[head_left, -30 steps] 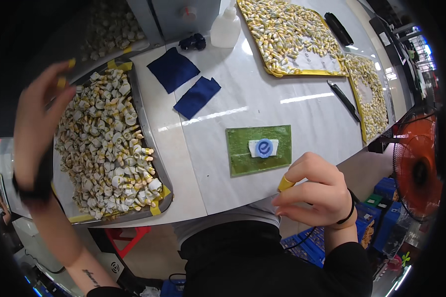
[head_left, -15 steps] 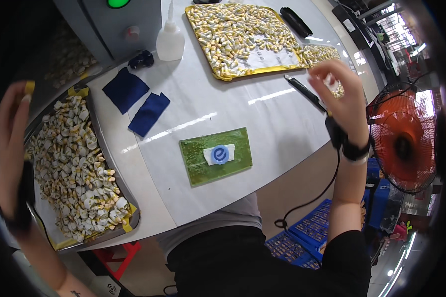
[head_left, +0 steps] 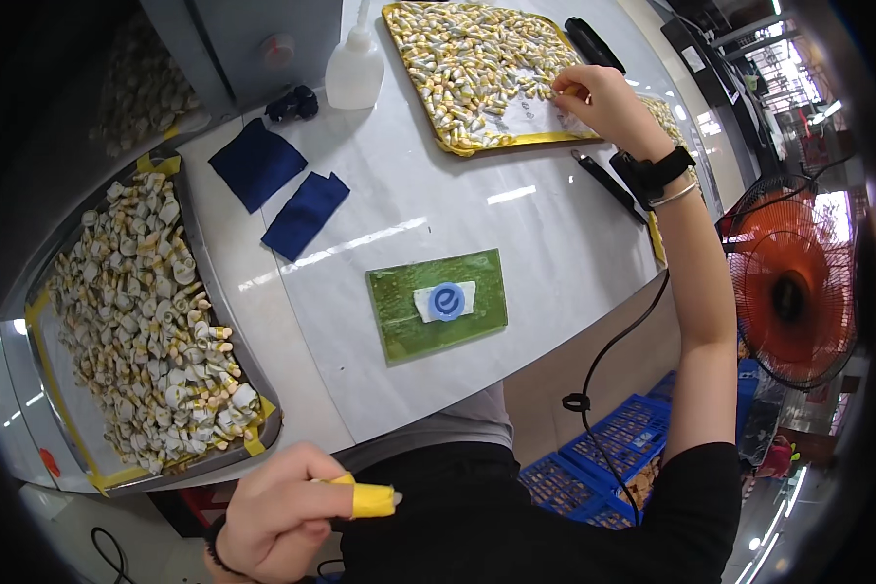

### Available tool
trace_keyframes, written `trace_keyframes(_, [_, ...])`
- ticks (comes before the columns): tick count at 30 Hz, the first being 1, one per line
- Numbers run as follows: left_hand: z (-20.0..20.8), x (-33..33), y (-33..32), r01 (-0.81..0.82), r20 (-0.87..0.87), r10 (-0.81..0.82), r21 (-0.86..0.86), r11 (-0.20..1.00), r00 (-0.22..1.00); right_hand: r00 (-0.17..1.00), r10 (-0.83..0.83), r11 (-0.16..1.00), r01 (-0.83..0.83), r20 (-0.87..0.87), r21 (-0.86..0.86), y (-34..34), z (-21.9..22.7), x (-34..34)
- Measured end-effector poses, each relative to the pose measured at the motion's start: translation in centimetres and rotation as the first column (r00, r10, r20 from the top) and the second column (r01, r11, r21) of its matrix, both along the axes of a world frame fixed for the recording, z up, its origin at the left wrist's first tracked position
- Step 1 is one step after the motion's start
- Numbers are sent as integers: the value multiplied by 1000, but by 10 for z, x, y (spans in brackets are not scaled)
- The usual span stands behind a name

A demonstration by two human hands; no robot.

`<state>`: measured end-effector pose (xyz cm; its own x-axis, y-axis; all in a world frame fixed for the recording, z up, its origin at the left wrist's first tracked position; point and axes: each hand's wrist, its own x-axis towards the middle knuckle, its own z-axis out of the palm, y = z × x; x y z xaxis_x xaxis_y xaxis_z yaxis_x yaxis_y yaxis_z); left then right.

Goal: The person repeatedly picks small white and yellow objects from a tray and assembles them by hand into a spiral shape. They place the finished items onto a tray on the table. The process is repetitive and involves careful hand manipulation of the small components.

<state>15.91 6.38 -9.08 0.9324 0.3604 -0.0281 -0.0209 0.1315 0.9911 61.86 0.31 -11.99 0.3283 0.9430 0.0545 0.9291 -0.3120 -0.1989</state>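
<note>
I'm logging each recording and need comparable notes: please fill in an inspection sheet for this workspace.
Surface: pale marbled table, streaked with light reflections.
Job's things: yellow-edged tray of small yellow-and-white pieces; green slab bearing a blue disc on a white slip; grey tray of curled white pieces.
Clutter: two dark blue cloths, translucent squeeze bottle, black-handled tool.
Left hand: lower left of view, curled, yellow tape on fingers; grip unclear.
Right hand: over the yellow-edged tray, fingertips drawn together; contact unclear.
Cables: black cable hanging beside the table.
Surroundings: orange fan and blue crates at right.
</note>
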Motion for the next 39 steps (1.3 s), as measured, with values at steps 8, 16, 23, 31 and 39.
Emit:
trace_keyframes(8, [-31, 12, -30, -114, 166, 277, -631, 768, 946, 993, 118, 936, -116, 14, 332, -2, 24, -53])
trace_keyframes(16, [-53, 19, -32, -113, 142, 245, -601, 791, 959, 793, 607, 779, -606, 52, 159, -35, 24, -185])
trace_keyframes(23, [-49, 30, -30, -100, 85, 203, -650, 753, 976, 781, 623, 774, -622, 31, 115, -41, 13, -192])
trace_keyframes(31, [-52, 34, -24, -11, 22, 51, -829, 560, 998, 790, 559, 802, -437, -253, 407, -35, 37, -204])
trace_keyframes(39, [-60, 39, -25, 209, 186, -103, -924, 319, 977, 552, 735, 659, -444, -393, 607, -25, 37, -220])
